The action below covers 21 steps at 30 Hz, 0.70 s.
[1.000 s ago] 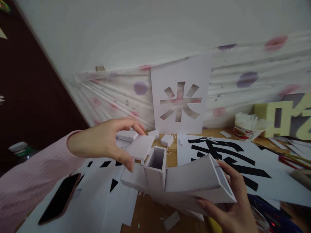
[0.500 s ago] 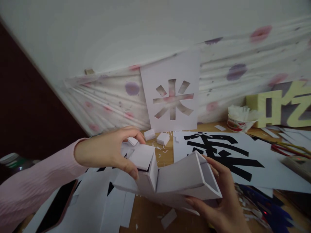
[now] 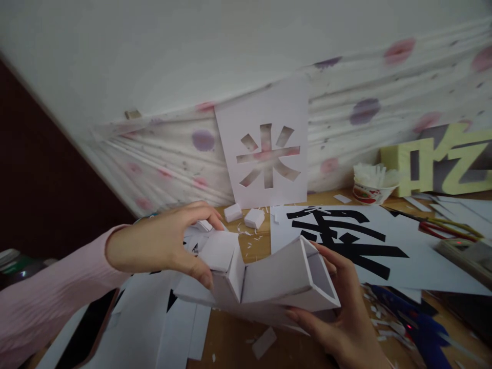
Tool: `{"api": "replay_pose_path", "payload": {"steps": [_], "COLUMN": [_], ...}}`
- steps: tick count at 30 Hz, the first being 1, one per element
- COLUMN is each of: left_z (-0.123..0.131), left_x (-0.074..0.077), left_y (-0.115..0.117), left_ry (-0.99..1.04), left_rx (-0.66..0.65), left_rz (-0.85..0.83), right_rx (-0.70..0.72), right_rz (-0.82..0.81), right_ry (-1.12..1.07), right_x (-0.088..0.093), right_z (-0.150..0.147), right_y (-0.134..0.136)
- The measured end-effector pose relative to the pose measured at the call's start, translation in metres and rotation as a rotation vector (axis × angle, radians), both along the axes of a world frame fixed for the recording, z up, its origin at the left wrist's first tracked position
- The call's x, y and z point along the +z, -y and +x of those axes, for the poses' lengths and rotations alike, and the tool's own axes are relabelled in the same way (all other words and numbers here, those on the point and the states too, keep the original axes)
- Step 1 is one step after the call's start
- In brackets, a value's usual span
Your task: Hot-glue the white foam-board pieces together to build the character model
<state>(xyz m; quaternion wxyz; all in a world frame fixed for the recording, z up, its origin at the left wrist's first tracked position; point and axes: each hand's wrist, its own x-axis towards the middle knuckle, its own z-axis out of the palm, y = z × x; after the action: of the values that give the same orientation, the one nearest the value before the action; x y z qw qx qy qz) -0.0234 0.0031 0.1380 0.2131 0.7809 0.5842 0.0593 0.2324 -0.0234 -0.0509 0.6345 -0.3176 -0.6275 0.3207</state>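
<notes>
Between my two hands is a white foam-board letter form, hollow and box-like, held above the table. My left hand grips its left block, the thumb on the near face and the fingers over the far side. On that block a flat top panel lies against the side walls. My right hand is wrapped round the right arm of the form, with fingers behind and thumb beneath its open end. Behind it, two small white foam blocks rest on the table among shavings.
A white board with a cut-out character leans on the covered wall. Right lie a printed character sheet, scissors, a blue glue gun, a paper bowl and yellow letter forms. A phone lies left.
The top panel on the left block, raised at its near edge before, now sits lower and closer to the walls. Both hands keep their hold, and the view has shifted slightly.
</notes>
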Motion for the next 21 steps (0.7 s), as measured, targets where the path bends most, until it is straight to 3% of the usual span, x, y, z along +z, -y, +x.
{"api": "replay_pose_path", "payload": {"steps": [6,11,21], "left_z": [-0.001,-0.008,-0.003], "left_x": [0.003,0.005,-0.034], "left_y": [0.006,0.004,0.007], "left_ry": [0.017,0.136,0.155], "left_rx": [0.009,-0.061,-0.149], "left_rz": [0.087,0.169,0.197], "right_rx": [-0.005,-0.056,-0.124], "right_rz": [0.029,-0.066,-0.255], "right_ry": [0.042,0.035,-0.078], "right_x": [0.0,-0.004,0.006], "right_z": [0.001,0.003,-0.007], "right_y": [-0.002,-0.001,0.005]}}
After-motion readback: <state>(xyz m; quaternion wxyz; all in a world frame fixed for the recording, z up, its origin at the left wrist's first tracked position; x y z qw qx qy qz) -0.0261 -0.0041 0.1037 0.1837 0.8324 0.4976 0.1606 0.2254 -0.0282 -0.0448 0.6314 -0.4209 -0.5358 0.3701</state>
